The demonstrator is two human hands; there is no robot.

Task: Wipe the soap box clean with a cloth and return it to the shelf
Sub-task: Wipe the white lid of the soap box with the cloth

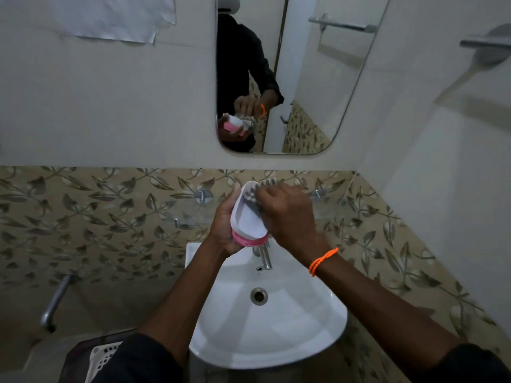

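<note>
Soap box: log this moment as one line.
stage: wiping | left hand: holds soap box | right hand: presses cloth inside | over sink

Soap box (249, 217): held above the rear of the sink (290, 327), in front of the glass shelf (329, 208). Left hand (224, 230) under and left of it; right hand (287, 214) on its right, pressing the cloth (253, 201) into it. Tap (264, 257): just below the box, behind the drain (259, 296). Mirror (304, 78): on the wall above. Towel bar (484, 42): upper right. Basket (102, 357): lower left of the sink.
</note>
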